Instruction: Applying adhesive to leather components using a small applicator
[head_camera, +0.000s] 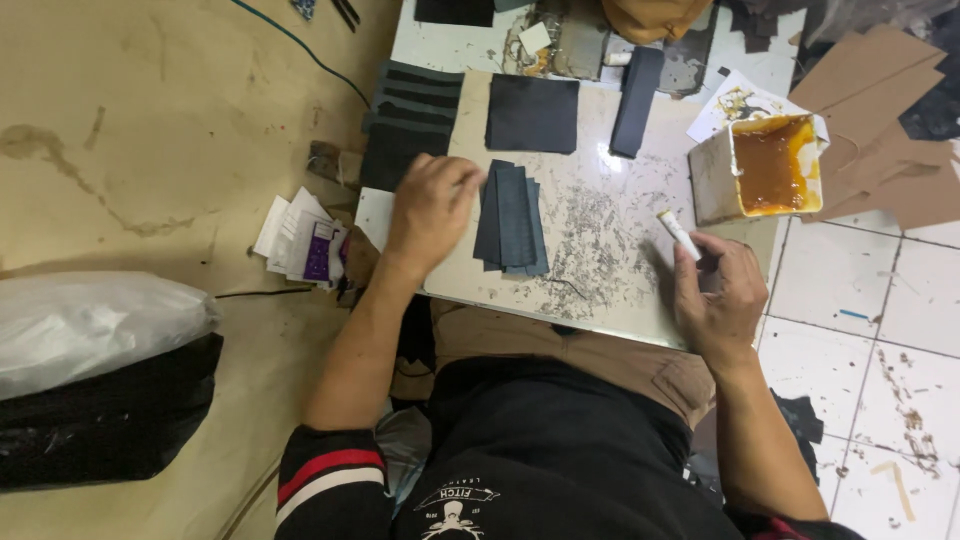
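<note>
The left hand (432, 210) presses flat, fingers spread, on fanned dark strips (512, 218) mid-desk; the right hand (716, 292) pinches a white brush handle (680, 234). Glue from the open tin (770, 165) (far right) could smear them.

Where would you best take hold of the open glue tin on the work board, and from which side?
Probably grip the glue tin by its plain outer side walls, coming from the near side where the right hand is. Its open top holds amber glue, smeared on the rim, so fingers should stay off the rim and keep it level.
</note>
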